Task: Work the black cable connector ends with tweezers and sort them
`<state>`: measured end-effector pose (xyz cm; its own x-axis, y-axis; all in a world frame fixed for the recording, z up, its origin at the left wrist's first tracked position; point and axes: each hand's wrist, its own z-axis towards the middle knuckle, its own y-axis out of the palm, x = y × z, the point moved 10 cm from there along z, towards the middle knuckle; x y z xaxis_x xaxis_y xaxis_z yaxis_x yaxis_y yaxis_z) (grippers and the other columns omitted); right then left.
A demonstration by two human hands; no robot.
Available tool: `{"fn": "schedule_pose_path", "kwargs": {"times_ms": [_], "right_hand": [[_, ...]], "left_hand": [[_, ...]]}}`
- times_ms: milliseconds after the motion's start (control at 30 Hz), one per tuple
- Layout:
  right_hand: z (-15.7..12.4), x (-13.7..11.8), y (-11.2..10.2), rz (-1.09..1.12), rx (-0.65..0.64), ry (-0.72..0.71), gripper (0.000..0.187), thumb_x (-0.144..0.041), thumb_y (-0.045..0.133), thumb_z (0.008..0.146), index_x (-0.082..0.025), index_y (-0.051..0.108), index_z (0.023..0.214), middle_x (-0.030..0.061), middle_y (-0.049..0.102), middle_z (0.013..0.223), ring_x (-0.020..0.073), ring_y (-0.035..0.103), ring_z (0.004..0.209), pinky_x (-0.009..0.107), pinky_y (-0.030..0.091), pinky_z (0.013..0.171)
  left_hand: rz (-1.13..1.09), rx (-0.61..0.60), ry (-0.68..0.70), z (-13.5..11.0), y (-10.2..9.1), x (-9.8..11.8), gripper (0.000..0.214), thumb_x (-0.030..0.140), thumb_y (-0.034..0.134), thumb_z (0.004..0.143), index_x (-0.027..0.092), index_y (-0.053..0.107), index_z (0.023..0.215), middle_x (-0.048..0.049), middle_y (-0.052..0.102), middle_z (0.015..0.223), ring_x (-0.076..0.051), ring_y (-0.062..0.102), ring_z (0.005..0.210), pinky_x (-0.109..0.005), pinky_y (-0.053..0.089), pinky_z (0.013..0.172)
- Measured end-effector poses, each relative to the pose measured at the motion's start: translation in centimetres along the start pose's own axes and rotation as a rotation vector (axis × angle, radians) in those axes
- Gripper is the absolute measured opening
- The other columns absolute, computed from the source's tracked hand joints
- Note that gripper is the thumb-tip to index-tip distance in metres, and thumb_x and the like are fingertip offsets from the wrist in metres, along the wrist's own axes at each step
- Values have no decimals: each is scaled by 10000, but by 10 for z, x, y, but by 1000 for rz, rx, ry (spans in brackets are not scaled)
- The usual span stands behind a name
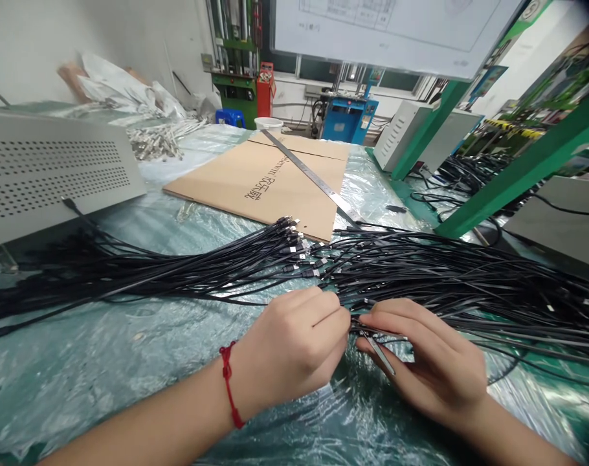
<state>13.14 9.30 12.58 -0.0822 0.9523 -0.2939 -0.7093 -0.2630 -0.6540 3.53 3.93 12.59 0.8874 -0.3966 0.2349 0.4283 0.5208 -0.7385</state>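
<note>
My left hand [307,336], with a red cord bracelet [228,382] at the wrist, is closed with its fingertips together. It pinches what looks like the end of a black cable, mostly hidden by the fingers. My right hand [435,362] is closed on small metal snips [382,356], whose two slim arms spread between thumb and fingers. Their tip meets the left fingertips, so the contact is hard to see. Just beyond both hands, a bundle of black cables [178,268] with plug ends reaches in from the left, and a larger pile [435,272] spreads to the right.
A steel ruler [314,176] lies across a flat cardboard sheet [260,184] behind the cables. On the left stands a perforated grey metal box [56,171]. Green posts [518,165] rise at the right. Clear plastic film covers the green tabletop [144,382].
</note>
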Motion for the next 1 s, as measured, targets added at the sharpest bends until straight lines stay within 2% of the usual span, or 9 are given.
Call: {"fn": "schedule_pose_path", "kwargs": {"times_ms": [267, 400, 467, 533, 633, 700, 833, 1000], "right_hand": [[6, -1, -2, -24, 8, 15, 312, -23, 699, 834, -177, 668, 1103, 54, 702, 930, 144, 683, 844, 258, 588, 749], [4, 3, -5, -4, 42, 46, 291, -45, 695, 841, -202, 673, 1086, 43, 715, 907, 151, 695, 817, 260, 592, 723], [2, 15, -9, -14, 94, 147, 220, -113, 708, 859, -213, 670, 1051, 44, 713, 899, 161, 694, 795, 275, 591, 712], [-2, 35, -9, 6, 120, 329, 161, -206, 700, 890, -223, 654, 1043, 39, 713, 889, 161, 696, 763, 277, 589, 690], [-11, 61, 14, 269, 7, 603, 144, -305, 612, 961, -219, 604, 1076, -12, 663, 722, 126, 659, 592, 228, 553, 549], [-12, 64, 25, 415, -39, 669, 160, -339, 590, 972, -208, 598, 1064, -36, 609, 646, 110, 619, 536, 199, 508, 483], [-8, 64, 13, 356, 64, 628, 171, -338, 665, 920, -204, 643, 1026, -7, 656, 736, 108, 648, 647, 181, 516, 553], [-7, 64, 11, 356, 78, 599, 175, -337, 673, 906, -191, 651, 999, 2, 671, 719, 121, 656, 635, 200, 526, 557]], "left_hand": [[13, -23, 15, -1, 5, 0, 230, 89, 520, 950, 139, 633, 756, -17, 499, 718, -170, 438, 662, -351, 354, 591], [-25, -34, -15, -2, 8, -2, 210, 97, 523, 960, 134, 648, 795, -23, 531, 732, -173, 466, 674, -349, 394, 611], [-51, -21, -28, -3, 7, -3, 164, 96, 532, 965, 126, 670, 881, -31, 576, 769, -176, 509, 706, -342, 433, 644], [-64, 8, -33, -3, 4, -4, 133, 97, 546, 968, 122, 675, 988, -39, 617, 817, -181, 555, 751, -338, 465, 684], [-68, 39, -46, -2, 0, -5, 155, 105, 556, 972, 127, 655, 1089, -44, 645, 866, -184, 597, 798, -339, 492, 726], [-64, 47, -56, -2, -1, -6, 157, 115, 566, 969, 134, 645, 1103, -43, 653, 884, -186, 610, 814, -342, 500, 733], [-54, 54, -69, -2, -2, -8, 120, 175, 598, 970, 155, 637, 1082, -34, 664, 911, -187, 623, 824, -347, 499, 720], [-12, 29, -48, 0, 0, -9, 105, 191, 589, 986, 167, 637, 1075, -27, 676, 910, -180, 637, 806, -340, 494, 705]]}}
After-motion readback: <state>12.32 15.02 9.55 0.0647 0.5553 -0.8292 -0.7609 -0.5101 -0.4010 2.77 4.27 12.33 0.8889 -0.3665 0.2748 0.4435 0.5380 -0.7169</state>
